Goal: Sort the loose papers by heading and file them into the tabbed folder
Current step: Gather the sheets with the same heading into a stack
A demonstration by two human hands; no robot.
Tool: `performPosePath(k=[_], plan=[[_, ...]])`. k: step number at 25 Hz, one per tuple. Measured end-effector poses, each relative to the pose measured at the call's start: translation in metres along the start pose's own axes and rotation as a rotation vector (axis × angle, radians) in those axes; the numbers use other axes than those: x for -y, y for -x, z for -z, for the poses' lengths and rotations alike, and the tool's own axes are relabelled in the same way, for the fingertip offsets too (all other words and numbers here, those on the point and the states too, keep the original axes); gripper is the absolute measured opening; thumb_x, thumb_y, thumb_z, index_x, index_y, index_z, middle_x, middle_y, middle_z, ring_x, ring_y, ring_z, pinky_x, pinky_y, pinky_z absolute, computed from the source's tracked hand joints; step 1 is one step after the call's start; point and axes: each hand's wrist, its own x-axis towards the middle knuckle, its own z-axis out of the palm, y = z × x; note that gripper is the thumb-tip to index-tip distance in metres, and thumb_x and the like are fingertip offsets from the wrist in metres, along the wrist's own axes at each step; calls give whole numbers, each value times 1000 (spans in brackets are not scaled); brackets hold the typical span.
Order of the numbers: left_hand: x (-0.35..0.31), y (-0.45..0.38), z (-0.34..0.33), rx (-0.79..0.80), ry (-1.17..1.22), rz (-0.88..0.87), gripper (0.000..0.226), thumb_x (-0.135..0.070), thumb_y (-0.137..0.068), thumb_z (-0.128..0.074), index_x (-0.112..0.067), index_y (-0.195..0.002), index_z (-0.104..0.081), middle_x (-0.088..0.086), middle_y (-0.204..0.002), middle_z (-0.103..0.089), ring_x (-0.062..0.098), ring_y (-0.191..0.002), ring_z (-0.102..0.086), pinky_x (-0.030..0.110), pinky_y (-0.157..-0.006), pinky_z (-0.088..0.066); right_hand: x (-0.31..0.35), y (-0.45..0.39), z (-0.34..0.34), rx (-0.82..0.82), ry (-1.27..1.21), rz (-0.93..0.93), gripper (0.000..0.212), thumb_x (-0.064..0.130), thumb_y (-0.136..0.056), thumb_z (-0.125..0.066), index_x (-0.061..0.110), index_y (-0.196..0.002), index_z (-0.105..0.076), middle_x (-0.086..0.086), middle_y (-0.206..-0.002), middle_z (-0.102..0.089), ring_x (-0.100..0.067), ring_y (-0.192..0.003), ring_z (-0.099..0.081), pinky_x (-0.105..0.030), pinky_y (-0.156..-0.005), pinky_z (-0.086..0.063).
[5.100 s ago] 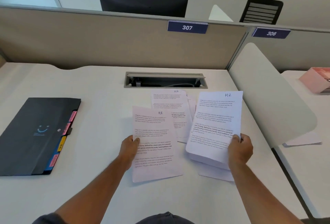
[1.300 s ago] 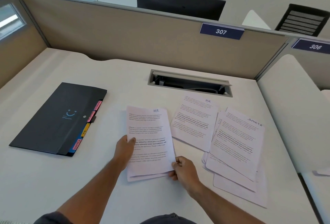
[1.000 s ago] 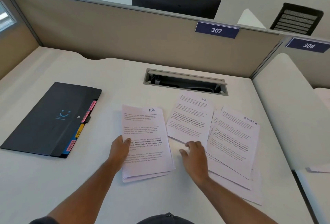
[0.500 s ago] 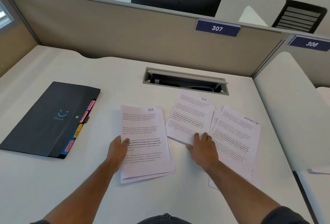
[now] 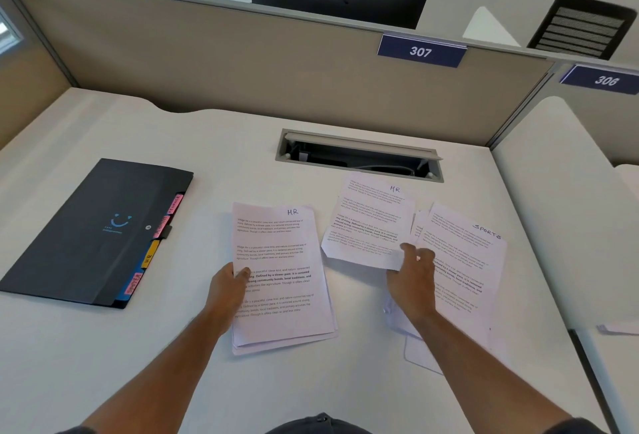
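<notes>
The left hand [image 5: 226, 290] is resting on the HR stack [image 5: 280, 278], its thumb pressing the top sheet's left edge. The right hand [image 5: 411, 278] is pinching the lower right corner of a loose HR sheet [image 5: 370, 226].

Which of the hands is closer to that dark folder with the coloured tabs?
The left. The left hand rests on the HR pile just right of the folder; the right hand grips a loose HR sheet farther right.
</notes>
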Motion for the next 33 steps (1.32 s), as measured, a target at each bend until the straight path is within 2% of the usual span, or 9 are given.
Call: performPosePath(k=[2, 5, 9, 11, 14, 17, 21, 23, 33], plan=[[0, -2, 0, -9, -7, -10, 18, -20, -105, -49, -14, -115, -63, 6, -107, -73, 27, -89, -72, 42, -75, -61, -3, -6, 3, 95, -264, -90, 46, 8, -93, -59, 20, -137, -55, -9, -132, -50, -26, -109, -56, -41, -89, -55], [-1, 0, 0, -14, -11, -17, 18, -18, -105, -49, -12, -114, -63, 6, -106, -73, 25, -88, -72, 34, -69, -58, -3, -9, 6, 169, -601, -207, 40, 5, -90, -47, 22, -120, -67, -3, -121, -66, -25, -104, -65, -45, -91, -58], [-2, 1, 0, -12, -5, -18, 18, -19, -105, -49, -13, -114, -64, 6, -105, -73, 26, -88, -72, 34, -68, -58, 0, -17, 10, 123, -1048, -488, 14, 16, -90, -60, 9, -98, -70, -10, -96, -68, -27, -77, -57, -34, -59, -48], [-2, 0, 0, -12, 2, -13, 18, -18, -105, -49, -13, -114, -63, 6, -106, -73, 26, -88, -72, 34, -69, -58, -4, -21, 9, 55, -940, -457, 18, 27, -90, -66, 10, -94, -72, -5, -95, -73, -24, -76, -63, -34, -57, -53], [-3, 3, 0, -1, 10, -3, 17, -19, -105, -49, -14, -114, -63, 5, -105, -73, 26, -87, -73, 32, -64, -58, -13, -20, 9, -102, -524, -381, 12, 19, -91, -71, 16, -102, -66, -4, -109, -72, -25, -94, -67, -43, -83, -60], [-4, 4, 0, 1, 19, -8, 18, -19, -106, -48, -14, -116, -62, 5, -106, -73, 26, -87, -73, 32, -63, -58, -16, -19, 11, -154, -595, -485, 42, 5, -86, -71, 17, -123, -57, -8, -120, -67, -31, -103, -67, -47, -87, -61], [-5, 6, 0, 4, 25, -10, 19, -19, -106, -48, -15, -118, -62, 4, -106, -73, 25, -85, -73, 30, -60, -57, -7, -10, 16, -65, -880, -497, 28, 0, -94, -66, 8, -121, -64, -7, -110, -69, -26, -96, -71, -28, -63, -63], [-5, 6, 0, 5, 22, -11, 19, -19, -106, -48, -14, -118, -62, 5, -107, -73, 25, -86, -73, 31, -61, -58, 3, -1, 16, -8, -923, -454, 20, -3, -96, -61, 5, -114, -66, -8, -106, -70, -22, -91, -69, -22, -58, -61], [-7, 9, 1, 26, 26, -15, 20, -24, -106, -47, -16, -114, -64, 3, -106, -73, 26, -87, -73, 34, -62, -58, 42, 57, -35, 389, -860, -319, 33, -10, -88, -52, 12, -106, -69, -5, -106, -76, -24, -100, -71, -36, -77, -63]])
